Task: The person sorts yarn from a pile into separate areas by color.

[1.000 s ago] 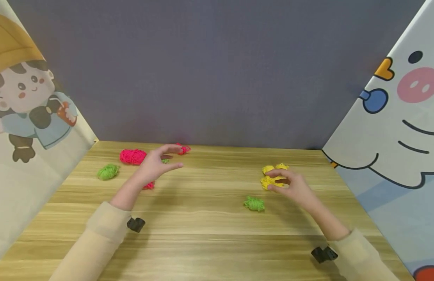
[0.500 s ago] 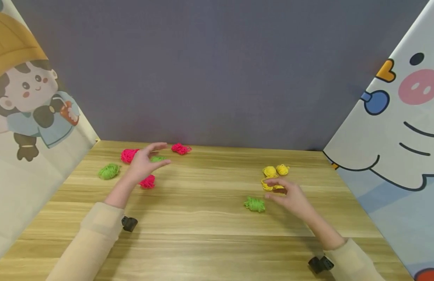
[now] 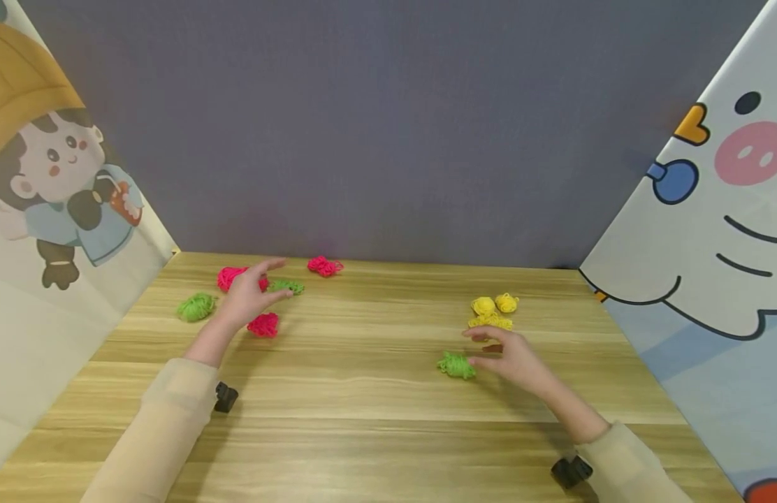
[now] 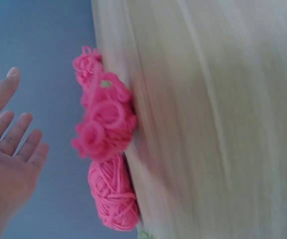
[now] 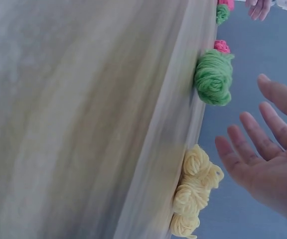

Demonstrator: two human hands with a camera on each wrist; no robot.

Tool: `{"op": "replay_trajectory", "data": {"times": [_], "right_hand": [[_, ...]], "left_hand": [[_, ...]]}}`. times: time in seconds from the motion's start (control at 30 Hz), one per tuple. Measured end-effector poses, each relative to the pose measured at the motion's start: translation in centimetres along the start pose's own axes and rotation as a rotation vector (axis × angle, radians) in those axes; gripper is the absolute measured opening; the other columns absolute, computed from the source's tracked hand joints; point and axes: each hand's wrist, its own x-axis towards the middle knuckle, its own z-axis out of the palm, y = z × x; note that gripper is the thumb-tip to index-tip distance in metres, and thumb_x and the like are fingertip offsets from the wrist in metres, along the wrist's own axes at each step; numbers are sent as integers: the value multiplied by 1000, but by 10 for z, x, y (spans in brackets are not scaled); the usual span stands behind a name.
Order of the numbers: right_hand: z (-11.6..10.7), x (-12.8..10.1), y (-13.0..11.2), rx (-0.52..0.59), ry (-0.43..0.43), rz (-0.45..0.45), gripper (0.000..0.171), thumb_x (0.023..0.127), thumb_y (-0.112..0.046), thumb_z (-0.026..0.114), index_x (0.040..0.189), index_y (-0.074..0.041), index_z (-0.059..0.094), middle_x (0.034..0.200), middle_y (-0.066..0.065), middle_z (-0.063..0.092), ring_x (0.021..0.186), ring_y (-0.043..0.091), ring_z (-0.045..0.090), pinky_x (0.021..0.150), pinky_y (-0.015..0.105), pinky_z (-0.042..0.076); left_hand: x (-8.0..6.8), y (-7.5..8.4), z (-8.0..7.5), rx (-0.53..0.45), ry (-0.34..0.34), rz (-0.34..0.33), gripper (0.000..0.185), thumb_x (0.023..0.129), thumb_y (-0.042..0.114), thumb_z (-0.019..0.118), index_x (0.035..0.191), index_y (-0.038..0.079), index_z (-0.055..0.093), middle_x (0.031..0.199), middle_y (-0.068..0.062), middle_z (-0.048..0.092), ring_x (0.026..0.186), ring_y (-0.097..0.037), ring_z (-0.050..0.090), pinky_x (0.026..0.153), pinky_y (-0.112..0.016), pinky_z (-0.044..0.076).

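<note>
While person is working over wooden table (image 3: 376, 398), hands are hovering above scattered yarn bundles, apparently sorting by colour. Left hand (image 3: 247, 297), fingers spread and holding nothing, is hanging over pink yarn (image 3: 263, 325), green bundle (image 3: 286, 286) lying just beyond fingertips. Right hand (image 3: 511, 355), fingers loosely apart and empty, is reaching beside green yarn (image 3: 455, 365), yellow yarn (image 3: 492, 312) lying near, farther back. Next move is likely calling for closing fingers round green yarn. No writing or brand readable; cartoon panels only.

green yarn ball (image 3: 455, 365) | on table (loose) | pink yarn ball (image 3: 263, 325) | flat
</note>
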Motion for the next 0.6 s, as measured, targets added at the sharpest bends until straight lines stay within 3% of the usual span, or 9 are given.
{"op": "replay_trajectory", "data": {"times": [0.37,0.5,0.6], "right_hand": [[3,1,7,-49,-78,23,43,79,-15,76,119,-5,62,120,14,61,110,34,57,87,46,53],[5,3,8,-54,-113,27,42,80,-15,75,117,-3,62,117,14,62,109,34,56,88,44,53],[7,4,9,-32,-136,27,41,79,-12,75,116,-2,62,115,14,63,108,34,57,88,42,53]], "left_hand": [[6,-19,2,83,-94,-45,63,86,18,70,141,5,41,145,-19,40,128,-43,40,103,-57,35],[10,-24,5,97,-115,-50,61,86,18,69,140,5,43,134,-21,49,106,-38,52,90,-51,45],[13,-25,7,108,-123,-52,58,86,16,69,138,4,45,121,-23,54,88,-31,51,77,-44,45]]}}
